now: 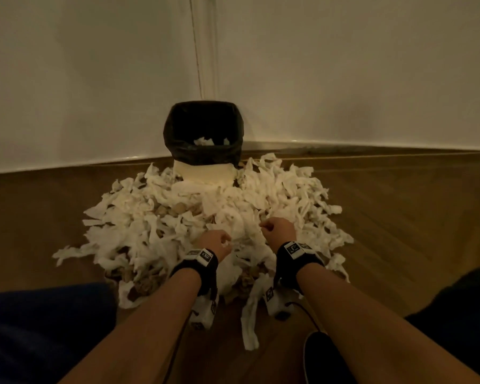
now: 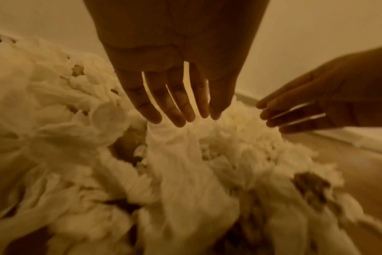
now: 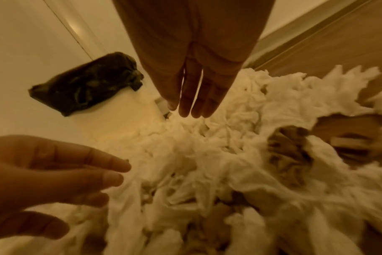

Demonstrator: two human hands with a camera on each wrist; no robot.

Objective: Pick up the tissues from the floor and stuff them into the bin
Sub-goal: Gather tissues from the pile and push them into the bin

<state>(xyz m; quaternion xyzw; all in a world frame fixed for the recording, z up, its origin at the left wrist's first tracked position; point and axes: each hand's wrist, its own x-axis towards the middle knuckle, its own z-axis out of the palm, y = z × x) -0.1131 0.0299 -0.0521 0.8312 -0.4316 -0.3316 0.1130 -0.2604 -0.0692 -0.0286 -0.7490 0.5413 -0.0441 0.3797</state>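
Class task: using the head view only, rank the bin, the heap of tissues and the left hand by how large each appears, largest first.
1. heap of tissues
2. bin
3. left hand

The hand sits nearer the camera, so its true size relative to the bin stays unsure.

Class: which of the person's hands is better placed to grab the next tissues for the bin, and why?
Probably the right hand: it reaches further into the tissue pile, nearer the bin. The left hand hovers further back. Both are open.
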